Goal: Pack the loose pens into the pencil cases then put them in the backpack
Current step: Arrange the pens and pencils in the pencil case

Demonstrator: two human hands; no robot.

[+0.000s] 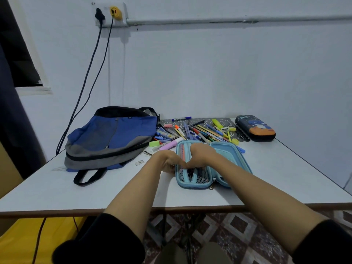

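Open blue pencil case (226, 148), flat at mid-table (57, 191), with left hand (167, 161) at its left rim and right hand (200, 155) over it, fingers bent down, hold undeterminable; loose pens (200, 130) just behind; backpack (112, 138) left; dark pencil case (255, 127) far right.

We're looking at dim, even, bluish light, and we can't place a lamp anywhere. Soft shadows pool under the backpack (112, 138) and below the near edge of the table (57, 191). There's no glare, only a dull sheen on the tabletop. The wide lens bows that edge and bends the wall pipe (228, 20). The pens (200, 130) read slightly soft, with muted colours. The far left falls nearly black on us.
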